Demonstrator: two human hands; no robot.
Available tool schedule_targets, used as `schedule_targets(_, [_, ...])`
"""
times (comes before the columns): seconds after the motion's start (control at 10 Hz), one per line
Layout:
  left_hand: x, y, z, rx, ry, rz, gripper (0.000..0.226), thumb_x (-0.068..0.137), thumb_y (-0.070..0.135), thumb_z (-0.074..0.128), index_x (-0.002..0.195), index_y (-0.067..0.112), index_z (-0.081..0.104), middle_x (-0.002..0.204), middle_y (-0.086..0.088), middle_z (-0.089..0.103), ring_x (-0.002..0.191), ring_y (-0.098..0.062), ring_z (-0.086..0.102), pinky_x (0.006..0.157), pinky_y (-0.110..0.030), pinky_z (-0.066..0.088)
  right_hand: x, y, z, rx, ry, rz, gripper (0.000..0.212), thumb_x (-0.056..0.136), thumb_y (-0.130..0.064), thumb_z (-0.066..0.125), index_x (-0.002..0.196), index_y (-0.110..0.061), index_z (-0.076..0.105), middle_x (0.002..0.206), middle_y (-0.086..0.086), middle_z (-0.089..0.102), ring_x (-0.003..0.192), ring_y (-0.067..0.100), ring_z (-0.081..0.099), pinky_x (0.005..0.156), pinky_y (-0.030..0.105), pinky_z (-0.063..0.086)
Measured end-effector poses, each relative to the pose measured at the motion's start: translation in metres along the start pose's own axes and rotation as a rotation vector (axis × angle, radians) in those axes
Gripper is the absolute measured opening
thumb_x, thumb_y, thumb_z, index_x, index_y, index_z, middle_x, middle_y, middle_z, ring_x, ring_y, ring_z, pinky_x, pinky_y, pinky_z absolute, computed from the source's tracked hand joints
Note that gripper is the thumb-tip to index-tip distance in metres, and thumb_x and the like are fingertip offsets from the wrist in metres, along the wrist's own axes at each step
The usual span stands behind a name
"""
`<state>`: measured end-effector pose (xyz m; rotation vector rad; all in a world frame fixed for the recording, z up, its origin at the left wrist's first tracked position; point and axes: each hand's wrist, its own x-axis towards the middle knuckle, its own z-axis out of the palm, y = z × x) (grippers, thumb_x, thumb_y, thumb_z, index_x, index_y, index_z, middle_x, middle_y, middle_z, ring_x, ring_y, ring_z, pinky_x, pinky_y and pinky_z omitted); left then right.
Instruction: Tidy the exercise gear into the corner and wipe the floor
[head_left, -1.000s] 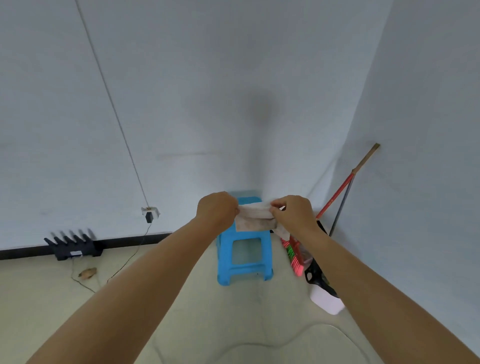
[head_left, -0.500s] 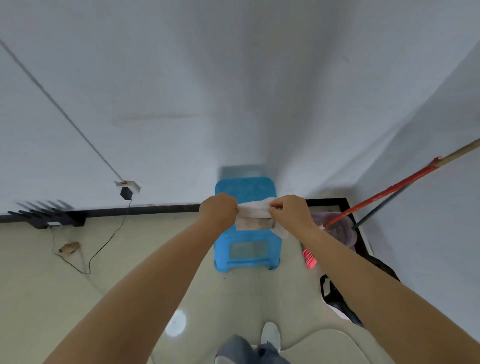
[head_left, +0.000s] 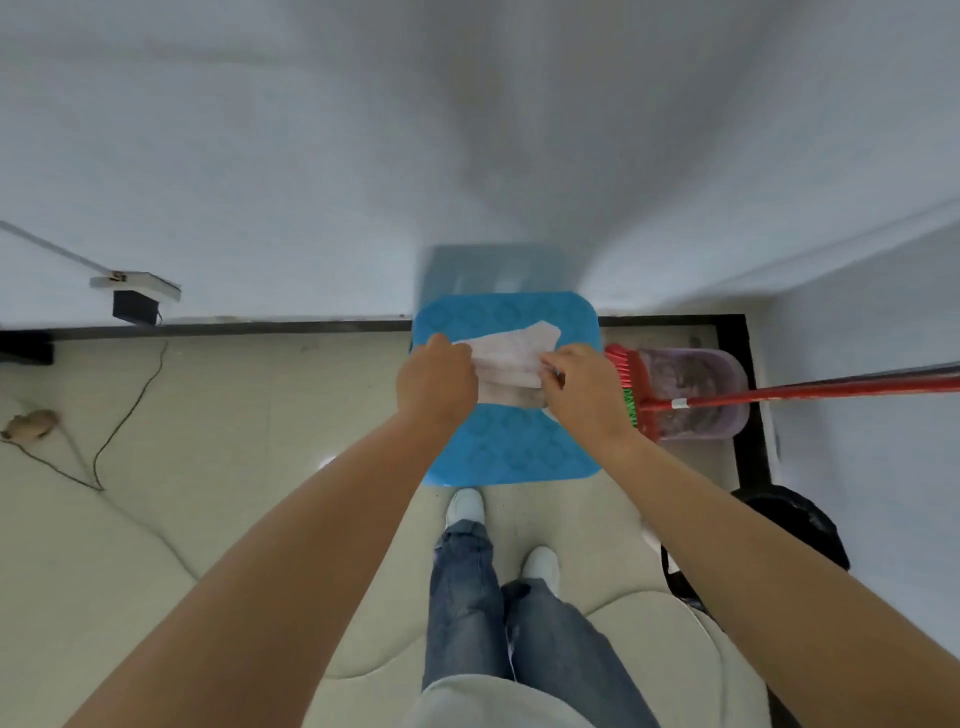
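The tiled floor spread below the fingers, and a blue plastic stool stood directly under them in the corner where the white walls met. Just right of the right fingers, a red broom lay across a clear dustpan, its handle running off to the far right; a black-lined bin sat nearer the person on that side. Well left of the left fingers, a thin cable trailed over the tiles.

Between the two hands, a folded white cloth was stretched over the stool seat. The left hand was curled closed on one end of it; the right hand pinched the other end with thumb and fingertips. Whether the cloth touched the seat could not be told.

No exercise gear was visible, so the wiping step seemed to be in hand. The likely risks: a loose pinch on the right could let the fold fall open or drop the cloth on the stool, and a swing of the right forearm could knock the broom handle and tip the dustpan's contents onto the floor. The cable could snag a foot.
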<state>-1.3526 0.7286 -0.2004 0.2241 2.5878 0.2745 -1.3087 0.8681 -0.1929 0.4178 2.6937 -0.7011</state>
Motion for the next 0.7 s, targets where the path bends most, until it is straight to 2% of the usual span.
schedule_targets(0.1, [0.040,-0.004,0.029,0.047,-0.007,0.008,0.029,0.096,0.013,0.038,0.117,0.007,0.058,0.120,-0.011,0.053,0.114,-0.028,0.050,0.081,-0.034,0.045,0.035,0.015,0.032,0.009,-0.006,0.044,0.024,0.091,-0.005,0.046,0.093,0.008,0.066,0.104,0.019,0.063,0.100,0.030,0.055,0.073,0.025,0.031])
schedule_targets(0.2, [0.070,-0.004,0.066,0.083,-0.085,0.017,0.029,0.095,0.011,0.041,0.119,0.006,0.056,0.125,-0.012,0.050,0.119,-0.029,0.047,0.085,-0.036,0.045,0.058,0.039,0.069,0.022,-0.034,0.112,0.023,0.089,-0.001,0.046,0.093,0.010,0.066,0.108,0.022,0.060,0.102,0.031,0.054,0.077,0.025,0.033])
schedule_targets(0.3, [0.083,-0.004,0.102,0.072,-0.139,0.006,0.030,0.094,0.009,0.043,0.121,0.006,0.054,0.130,-0.012,0.045,0.120,-0.030,0.044,0.081,-0.036,0.043,0.066,0.060,0.098,0.014,-0.089,0.147,0.028,0.092,-0.001,0.045,0.111,0.008,0.063,0.125,0.020,0.053,0.111,0.030,0.052,0.086,0.020,0.032])
schedule_targets(0.4, [0.080,-0.005,0.123,0.015,-0.106,-0.031,0.034,0.094,0.011,0.042,0.127,0.007,0.049,0.136,-0.012,0.038,0.120,-0.030,0.040,0.075,-0.035,0.040,0.062,0.072,0.114,-0.004,-0.114,0.128,0.032,0.093,-0.001,0.042,0.120,0.007,0.057,0.135,0.019,0.044,0.112,0.032,0.052,0.091,0.023,0.035])
schedule_targets(0.5, [0.065,-0.009,0.130,-0.031,-0.133,-0.015,0.046,0.093,0.008,0.042,0.138,0.013,0.041,0.141,-0.010,0.033,0.116,-0.032,0.044,0.076,-0.036,0.039,0.059,0.076,0.117,-0.026,-0.130,0.111,0.035,0.094,-0.003,0.040,0.127,0.005,0.052,0.139,0.018,0.039,0.117,0.030,0.049,0.094,0.025,0.035])
schedule_targets(0.6, [0.057,-0.023,0.137,0.001,-0.062,0.021,0.053,0.089,0.010,0.046,0.142,0.015,0.040,0.146,-0.016,0.035,0.116,-0.036,0.050,0.085,-0.041,0.045,0.058,0.077,0.117,-0.048,-0.182,0.089,0.039,0.094,-0.008,0.043,0.131,0.002,0.048,0.141,0.017,0.038,0.118,0.031,0.049,0.096,0.032,0.037])
schedule_targets(0.7, [0.053,-0.040,0.142,0.084,0.092,0.067,0.051,0.079,0.020,0.043,0.121,0.000,0.061,0.122,-0.028,0.060,0.099,-0.044,0.065,0.074,-0.045,0.056,0.058,0.081,0.106,-0.034,-0.119,0.096,0.041,0.091,-0.018,0.052,0.128,-0.001,0.053,0.135,0.020,0.045,0.121,0.034,0.048,0.101,0.036,0.037])
